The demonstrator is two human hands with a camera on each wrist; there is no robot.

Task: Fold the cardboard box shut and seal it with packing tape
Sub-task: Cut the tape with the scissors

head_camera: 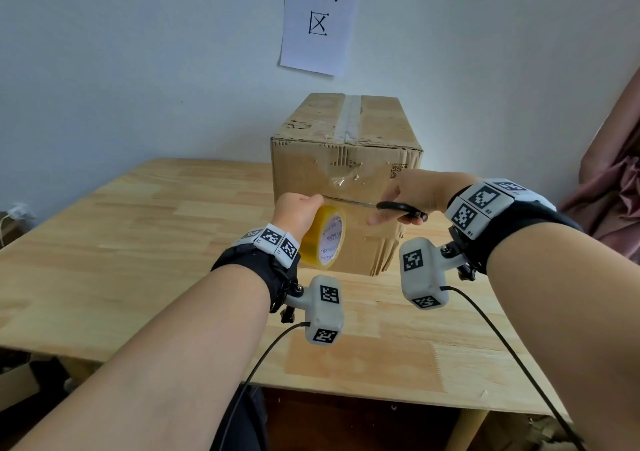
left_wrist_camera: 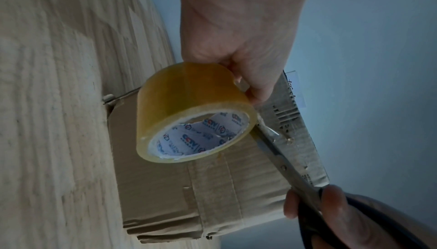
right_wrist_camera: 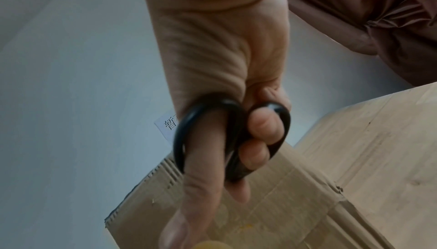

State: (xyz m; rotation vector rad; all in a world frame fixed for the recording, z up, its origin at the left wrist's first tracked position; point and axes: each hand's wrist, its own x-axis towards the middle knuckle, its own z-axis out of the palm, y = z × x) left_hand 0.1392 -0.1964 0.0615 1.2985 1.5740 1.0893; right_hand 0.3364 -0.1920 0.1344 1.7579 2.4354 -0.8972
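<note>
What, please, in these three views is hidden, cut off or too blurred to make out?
- Scissors blade tips: head view, hidden behind the left hand.
- Tape roll: right wrist view, cut off by the bottom edge.
- QR label on the cardboard box: head view, too small.

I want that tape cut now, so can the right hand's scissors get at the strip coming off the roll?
Probably yes. The scissors in the right hand already reach to just above the tape roll that the left hand holds against the box; nothing blocks them.

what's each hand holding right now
Left hand: grips the tape roll.
Right hand: fingers through the handles of the scissors.
</note>
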